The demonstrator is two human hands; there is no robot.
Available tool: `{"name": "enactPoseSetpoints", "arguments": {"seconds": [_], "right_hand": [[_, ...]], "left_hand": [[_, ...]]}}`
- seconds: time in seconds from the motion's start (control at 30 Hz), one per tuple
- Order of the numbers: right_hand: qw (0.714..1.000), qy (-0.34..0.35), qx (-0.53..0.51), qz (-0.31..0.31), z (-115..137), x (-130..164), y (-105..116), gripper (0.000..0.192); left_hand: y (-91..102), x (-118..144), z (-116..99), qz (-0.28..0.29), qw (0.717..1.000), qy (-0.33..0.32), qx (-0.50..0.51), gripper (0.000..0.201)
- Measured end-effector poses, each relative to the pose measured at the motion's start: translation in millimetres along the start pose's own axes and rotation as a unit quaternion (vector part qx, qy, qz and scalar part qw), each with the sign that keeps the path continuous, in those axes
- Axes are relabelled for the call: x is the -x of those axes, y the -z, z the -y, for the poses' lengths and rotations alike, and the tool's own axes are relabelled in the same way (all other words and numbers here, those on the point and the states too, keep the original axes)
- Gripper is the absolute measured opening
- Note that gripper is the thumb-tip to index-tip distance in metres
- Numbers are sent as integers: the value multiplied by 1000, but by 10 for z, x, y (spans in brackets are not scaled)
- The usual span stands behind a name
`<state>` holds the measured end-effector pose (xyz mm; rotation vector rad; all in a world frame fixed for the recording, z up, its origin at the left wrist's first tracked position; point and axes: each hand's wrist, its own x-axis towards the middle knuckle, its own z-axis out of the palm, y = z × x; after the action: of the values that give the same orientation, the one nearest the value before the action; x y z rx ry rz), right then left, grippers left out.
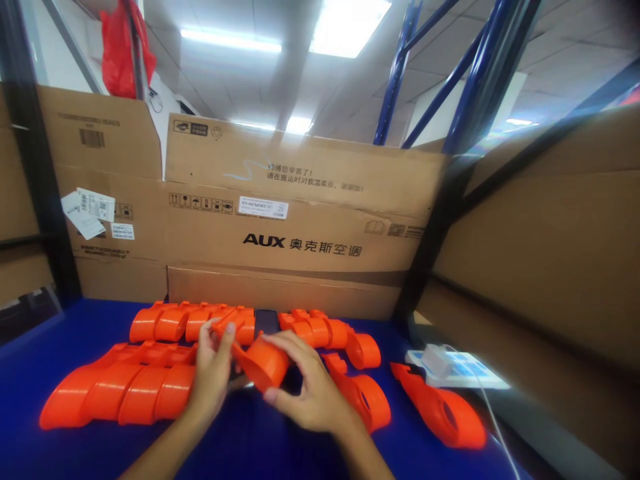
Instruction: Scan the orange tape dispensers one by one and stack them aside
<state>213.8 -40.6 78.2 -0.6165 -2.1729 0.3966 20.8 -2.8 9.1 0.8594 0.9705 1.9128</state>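
Observation:
Between my two hands, above the blue surface (240,447), is an orange curved plastic part (270,363) with a wide round opening and a narrower arm. My left hand (213,367) grips the narrow arm end, thumb up. Around the round end curl the fingers and thumb of my right hand (313,380). A row of similar orange parts (135,393) lies to the left, partly behind my left wrist. Farther back is another row of orange parts (173,323). To the right lie two loose ones, one orange part (367,400) close by my right hand and another (457,420) farther out.
A dark rectangular object (266,322) stands in the back row. Cardboard panels (300,267) wall off the back and right side. Dark rack posts (430,233) rise at the corners. A white-and-blue box (465,370) with a white cable (493,417) sits at the right edge.

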Motion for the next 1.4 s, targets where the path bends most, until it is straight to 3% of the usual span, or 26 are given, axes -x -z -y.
{"name": "enactPoseSetpoints", "arguments": {"seconds": [0.13,0.27,0.37,0.47,0.53,0.63,0.73,0.8,1.0,1.17,1.4], "right_hand": [[997,2,54,-51,-12,19,-61,43],[982,-16,72,-172,-154,49,26,32],[946,-88,91,-297,-276,34,290,29],[913,-188,158,-327,-358,-16,683,37],[883,-268,270,-275,-398,-46,949,41],[812,-371,398,-210,-493,-49,1262,51],[752,-440,465,-159,-660,12,1443,58],[729,-473,478,-130,-798,78,1507,58],[703,-537,462,-55,-1164,282,1513,54],[718,-540,439,-12,-1269,339,1389,48],[729,-522,442,17,-1302,284,1231,56]], "left_hand": [[-21,70,-46,36,999,18,-8,56],[-53,145,-120,112,993,33,4,50],[-66,170,-156,133,991,23,21,44],[-59,183,-165,129,991,32,17,43],[-55,195,-168,134,990,42,18,43],[-60,213,-178,148,987,51,27,44],[-68,217,-184,150,987,50,29,42],[-68,213,-177,152,987,50,27,41],[-69,212,-153,167,985,50,14,42],[-83,224,-180,173,984,51,6,45],[-87,247,-209,172,983,67,-12,44]]}}
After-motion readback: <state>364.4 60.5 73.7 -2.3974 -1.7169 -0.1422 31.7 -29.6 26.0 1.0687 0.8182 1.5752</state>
